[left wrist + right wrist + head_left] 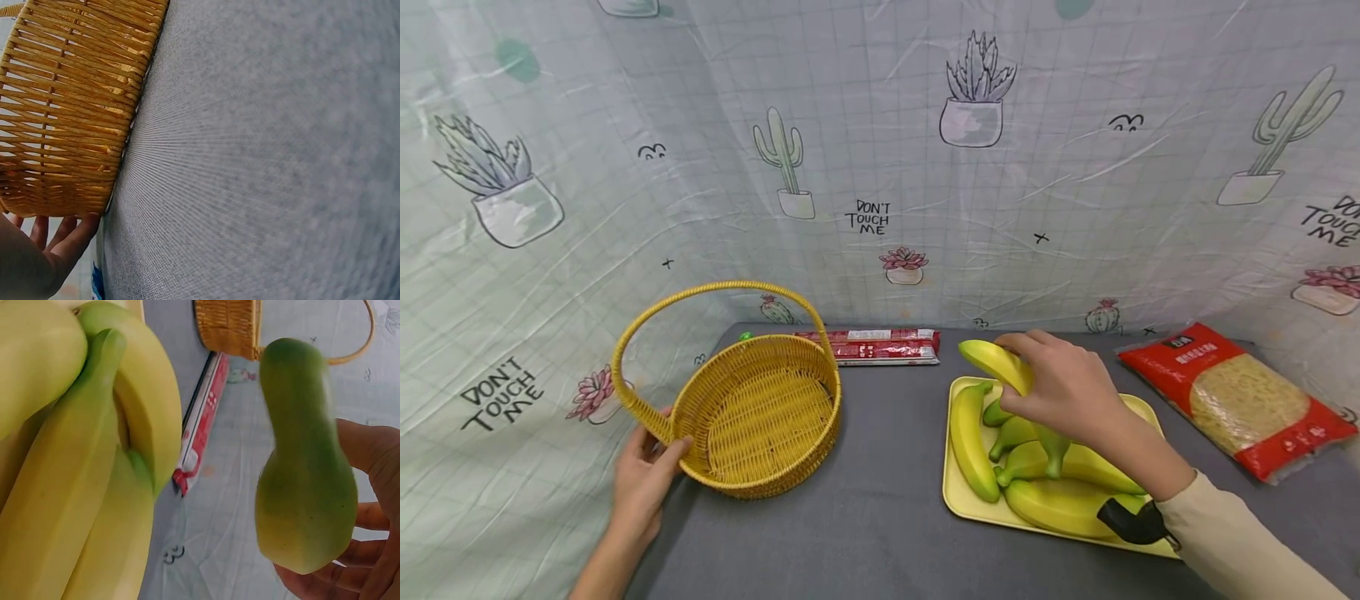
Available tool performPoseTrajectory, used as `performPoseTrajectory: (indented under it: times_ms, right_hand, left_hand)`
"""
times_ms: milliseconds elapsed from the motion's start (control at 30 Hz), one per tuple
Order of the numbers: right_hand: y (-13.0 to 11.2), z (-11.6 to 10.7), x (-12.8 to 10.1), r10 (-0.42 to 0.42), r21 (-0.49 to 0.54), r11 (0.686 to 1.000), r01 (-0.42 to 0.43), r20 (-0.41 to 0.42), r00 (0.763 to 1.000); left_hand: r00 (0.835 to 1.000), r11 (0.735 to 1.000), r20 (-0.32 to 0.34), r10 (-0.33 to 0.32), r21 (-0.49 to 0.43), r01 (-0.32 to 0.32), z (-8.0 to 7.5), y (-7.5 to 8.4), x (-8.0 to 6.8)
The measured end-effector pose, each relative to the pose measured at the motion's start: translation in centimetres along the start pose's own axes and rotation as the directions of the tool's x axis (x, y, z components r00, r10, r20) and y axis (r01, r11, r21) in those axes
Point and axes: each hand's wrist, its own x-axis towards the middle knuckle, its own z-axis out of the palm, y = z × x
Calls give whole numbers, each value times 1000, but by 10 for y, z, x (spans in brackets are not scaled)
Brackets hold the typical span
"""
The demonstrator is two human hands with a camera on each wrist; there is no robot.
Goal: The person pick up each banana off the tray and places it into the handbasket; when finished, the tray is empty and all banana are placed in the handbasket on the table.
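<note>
My right hand (1063, 383) grips a yellow-green banana (997, 363) and holds it above the yellow tray (958, 500), where several more bananas (972, 442) lie. In the right wrist view the held banana (303, 462) is up close with my fingers (369, 556) curled round it, and the tray's bananas (94, 462) fill the left. My left hand (643, 467) holds the near left rim of a woven yellow basket (758, 421) with a tall handle. The left wrist view shows the basket wall (75, 106) and my fingertips (69, 234) beneath it.
A red flat packet (872, 346) lies at the back of the grey table (865, 517). A red bag of grains (1240, 400) lies at the right. A cactus-print cloth (880, 167) hangs behind and at both sides.
</note>
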Motion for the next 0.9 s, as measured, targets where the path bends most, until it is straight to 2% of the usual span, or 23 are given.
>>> performPoseTrajectory:
  times_ms: [200, 667, 900]
  right_hand:
    - [-13, 8, 12, -47, 26, 999, 47, -2, 999]
    - [-48, 33, 42, -134, 69, 989, 132, 16, 991]
    - [-69, 50, 55, -169, 109, 980, 167, 14, 985]
  left_hand:
    - [999, 998, 20, 47, -34, -46, 2, -1, -2]
    - [1000, 1000, 14, 26, 13, -27, -1, -4, -1]
    - [998, 998, 12, 61, 27, -61, 1, -3, -2]
